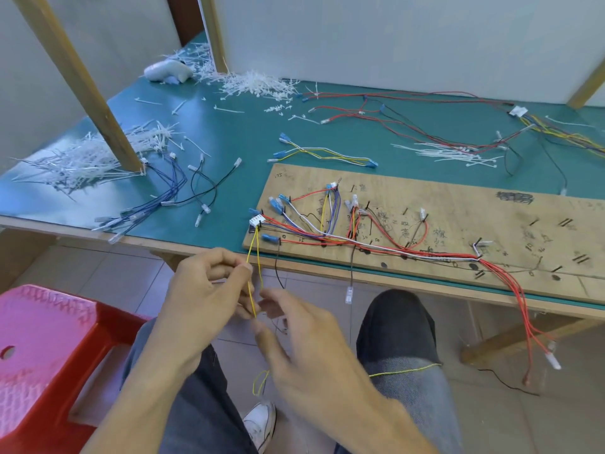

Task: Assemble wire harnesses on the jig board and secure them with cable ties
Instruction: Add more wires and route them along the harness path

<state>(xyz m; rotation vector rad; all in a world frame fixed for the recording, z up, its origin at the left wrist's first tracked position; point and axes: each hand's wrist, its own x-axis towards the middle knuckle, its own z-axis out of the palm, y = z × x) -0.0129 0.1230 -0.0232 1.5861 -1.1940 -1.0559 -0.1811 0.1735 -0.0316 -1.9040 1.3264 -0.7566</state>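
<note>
Below the front edge of the desk (229,136), your left hand (209,296) pinched the yellow wires (251,290) between thumb and finger. Your right hand (311,339) was just beside them, but it was blurry, so I could not tell if it held a wire. The yellow wires ran up to the white connector (257,221) at the left end of the jig board (458,204), where red, white and blue wires lay between the pegs.

If you pulled too hard, the white connector could pop off its pegs and drag the laid wires out of place. One yellow wire lay across your right knee (406,339), so a leg move could yank it. A black wire (277,273) hung close by and could get tangled in. The cable ties (258,83) lay in heaps well away from your hands, so reaching for one could let the wires slip.

The jig board had handwriting and small numbers on it. I think the corner said 175. The rest was too smudged to read. I saw no brand.
</note>
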